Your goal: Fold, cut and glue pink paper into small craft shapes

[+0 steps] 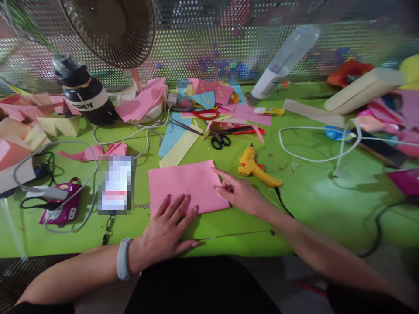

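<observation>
A pink sheet of paper [183,183] lies on the green table in front of me. Its lower left part is under my left hand [170,226], which rests flat with the fingers spread and the thumb on the table. At the sheet's right edge is my right hand [235,189]. Its index finger stretches toward the upper right corner, the thumb tip touches the paper, and the other fingers are curled under. Whether the sheet is folded I cannot tell. A yellow glue gun [255,168] lies just beyond my right hand.
Scissors [221,140] and paper scraps [180,146] lie behind the sheet. A phone [116,183] and a purple power box [63,203] are on the left. Farther back stand a fan [111,26], a dark bottle [88,98] and a clear bottle [284,61]. A white cable [307,160] loops at right.
</observation>
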Available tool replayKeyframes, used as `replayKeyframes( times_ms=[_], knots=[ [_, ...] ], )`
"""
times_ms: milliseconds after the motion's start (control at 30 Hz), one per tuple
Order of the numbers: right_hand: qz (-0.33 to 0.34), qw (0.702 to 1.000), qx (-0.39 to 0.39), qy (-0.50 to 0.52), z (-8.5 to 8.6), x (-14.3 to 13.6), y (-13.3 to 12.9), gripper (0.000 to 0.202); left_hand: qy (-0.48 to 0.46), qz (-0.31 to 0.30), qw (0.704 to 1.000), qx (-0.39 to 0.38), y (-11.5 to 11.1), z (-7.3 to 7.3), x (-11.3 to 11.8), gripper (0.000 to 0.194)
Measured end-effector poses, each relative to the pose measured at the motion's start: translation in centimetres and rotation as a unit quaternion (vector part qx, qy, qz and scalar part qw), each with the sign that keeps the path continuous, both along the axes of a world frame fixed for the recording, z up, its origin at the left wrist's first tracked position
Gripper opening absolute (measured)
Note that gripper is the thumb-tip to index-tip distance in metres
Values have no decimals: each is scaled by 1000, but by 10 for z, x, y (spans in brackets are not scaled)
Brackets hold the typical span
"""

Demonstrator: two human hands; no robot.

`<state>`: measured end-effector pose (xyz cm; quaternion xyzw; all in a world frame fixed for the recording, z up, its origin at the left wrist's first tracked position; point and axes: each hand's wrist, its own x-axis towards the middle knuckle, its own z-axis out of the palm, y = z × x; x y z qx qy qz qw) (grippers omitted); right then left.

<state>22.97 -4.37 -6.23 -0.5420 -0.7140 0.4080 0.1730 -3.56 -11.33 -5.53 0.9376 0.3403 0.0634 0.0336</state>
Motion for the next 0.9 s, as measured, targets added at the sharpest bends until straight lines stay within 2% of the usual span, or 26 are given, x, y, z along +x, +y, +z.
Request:
replayKeyframes(
  times_ms=[133, 200, 267, 333, 400, 467, 567, 733, 900],
  knots=[
    [-7, 997, 40, -71, 1, 6, 1, 49, -6, -2, 1000, -1, 0, -2, 0, 80],
    [-43, 981, 134, -134, 8, 7, -3, 42, -10, -7, 1000, 1, 0, -4, 0, 82],
    [-52, 948, 266, -170, 17, 4, -11, 39, -6, -11, 1000, -1, 0, -4, 0, 84],
    [30, 913, 371, -167, 23, -5, -25, 42, 3, -12, 1000, -4, 0, -5, 0, 85],
    [176, 881, 412, -154, 22, -18, -41, 52, 12, -11, 1000, -7, 0, -6, 0, 86],
    [253, 867, 397, -164, 13, -29, -55, 79, 17, -11, 1000, -7, 0, -7, 0, 85],
    [282, 874, 346, -192, -4, -35, -68, 103, 22, -16, 1000, -4, 0, -7, 0, 87],
    [285, 873, 334, -212, -13, -26, -72, 112, 33, -23, 999, -22, 0, 0, -1, 93],
    [279, 869, 333, -236, -12, -2, -75, 109, 46, -28, 997, -50, -5, 6, -20, 93]
  ],
)
